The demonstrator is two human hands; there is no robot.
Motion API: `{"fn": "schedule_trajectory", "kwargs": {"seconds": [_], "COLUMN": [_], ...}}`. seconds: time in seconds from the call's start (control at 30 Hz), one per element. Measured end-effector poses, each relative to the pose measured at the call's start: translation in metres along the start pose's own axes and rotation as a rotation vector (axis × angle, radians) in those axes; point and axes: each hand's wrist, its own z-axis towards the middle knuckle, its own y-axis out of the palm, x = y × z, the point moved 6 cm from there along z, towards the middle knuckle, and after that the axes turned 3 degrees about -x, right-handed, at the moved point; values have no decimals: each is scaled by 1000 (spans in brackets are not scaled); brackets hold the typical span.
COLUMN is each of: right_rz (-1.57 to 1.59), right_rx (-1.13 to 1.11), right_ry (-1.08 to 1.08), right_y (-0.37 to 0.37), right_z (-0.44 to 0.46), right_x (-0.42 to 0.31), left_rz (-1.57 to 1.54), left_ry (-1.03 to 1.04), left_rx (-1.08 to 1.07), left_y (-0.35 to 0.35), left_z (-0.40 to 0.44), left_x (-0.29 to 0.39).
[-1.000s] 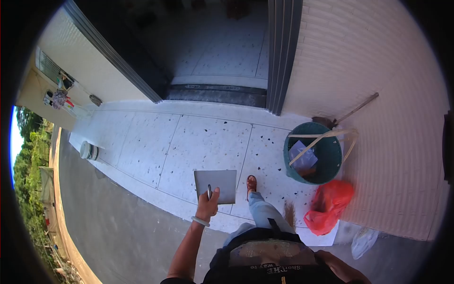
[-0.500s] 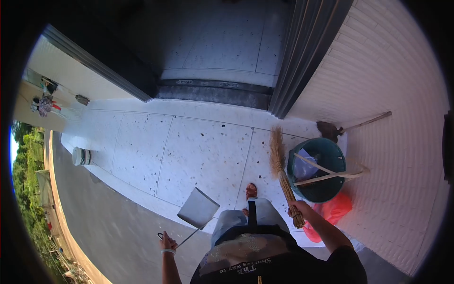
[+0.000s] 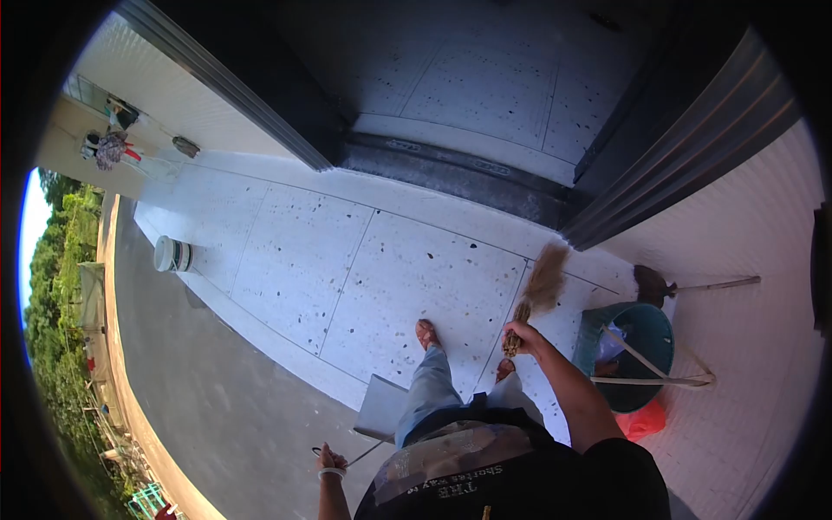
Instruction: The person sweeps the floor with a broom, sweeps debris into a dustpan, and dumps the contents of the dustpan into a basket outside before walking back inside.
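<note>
Near the bottom left, my left hand is closed on the thin handle of a grey metal dustpan, whose pan hangs beside my left leg. Ahead of my right leg, my right hand grips the bound handle of a straw broom. The broom's bristles point forward, toward the doorway, over the speckled floor; whether they touch it I cannot tell.
To the right stand a green bucket with pale straps, a red plastic bag and a dark long-handled tool. A raised doorway sill lies ahead. A white pail stands at the left edge.
My body has moved forward and left, past the bucket. The broom in my right hand has swung toward the doorway. The dustpan stays in my left hand, now beside my left leg.
</note>
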Motion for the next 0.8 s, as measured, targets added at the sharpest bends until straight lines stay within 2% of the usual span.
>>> {"fn": "schedule_trajectory", "kwargs": {"seconds": [0.23, 0.37, 0.4, 0.5, 0.53, 0.57, 0.63, 0.73, 0.8], "right_rz": [-263, -276, -361, -511, -510, -509, -309, -40, 33], "right_rx": [-37, -93, -29, -25, 34, 92, 29, 278, 146], "right_ry": [74, 150, 148, 207, 162, 119, 156, 51, -88], "right_y": [146, 183, 193, 203, 204, 203, 196, 182, 202], "right_z": [71, 107, 98, 64, 49, 34, 12, 9, 18], "right_x": [-46, -52, -57, -64, -67, -68, -59, -33, -30], "left_rz": [31, 63, 70, 182, 226, 272, 364, 418, 447], "left_ry": [-30, -48, -61, 21, 39, 57, 90, 135, 137], "left_rx": [27, 36, 4, -2, -49, -66, -96, -127, -162], "left_y": [12, 34, 40, 80, 92, 106, 140, 201, 228], "left_z": [45, 79, 95, 122, 138, 151, 172, 183, 205], "left_x": [79, 133, 145, 193, 208, 225, 260, 323, 354]}}
